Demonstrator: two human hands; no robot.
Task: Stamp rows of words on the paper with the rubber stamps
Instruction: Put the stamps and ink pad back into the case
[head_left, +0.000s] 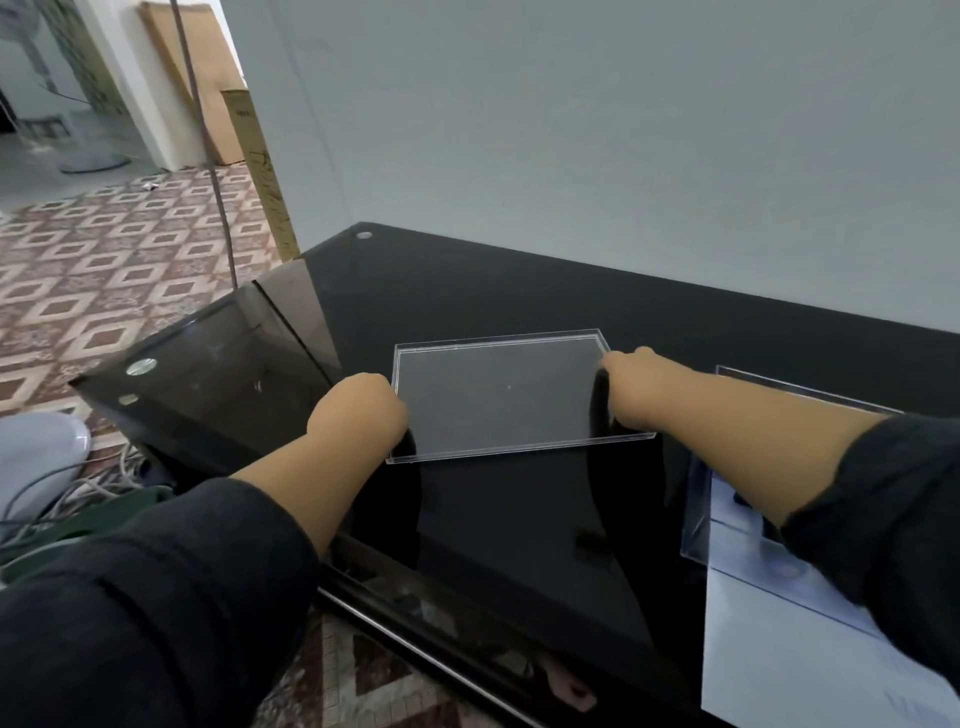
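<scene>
Home: patterned floor tiles (104, 270); fan (78, 135)

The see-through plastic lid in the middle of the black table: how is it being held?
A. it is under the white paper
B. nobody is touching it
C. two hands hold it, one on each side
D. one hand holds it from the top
C: the left hand grips the left edge of the clear lid and the right hand grips its right edge, over the black table.
</scene>
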